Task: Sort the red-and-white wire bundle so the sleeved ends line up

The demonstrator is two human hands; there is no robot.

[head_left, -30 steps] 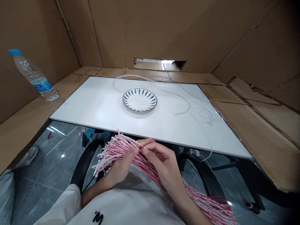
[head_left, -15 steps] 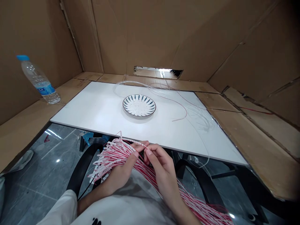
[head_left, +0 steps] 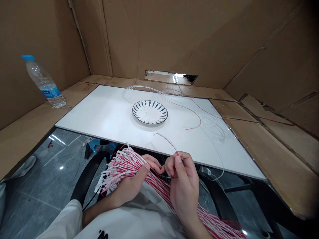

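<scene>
My left hand (head_left: 133, 186) is closed around a thick bundle of red and white beaded strings (head_left: 122, 166) that fans out over my lap, below the front edge of the white board. My right hand (head_left: 183, 182) pinches a single beaded string (head_left: 166, 140), whose free end arcs up and to the left over the board's front edge. Both hands sit close together, fingertips nearly touching. A blue and white patterned plate (head_left: 150, 112) lies on the white board (head_left: 104, 116), well beyond my hands.
Thin clear and red strands (head_left: 191, 114) loop over the board's right half. A water bottle with a blue cap (head_left: 45, 83) stands on cardboard at the left. Cardboard walls enclose the table. Black chair arms (head_left: 84, 181) and a grey tiled floor show below.
My right hand has drawn one beaded string out of the bundle and shifted right, so the string now stands up over the board's edge. The left hand keeps its hold on the bundle.
</scene>
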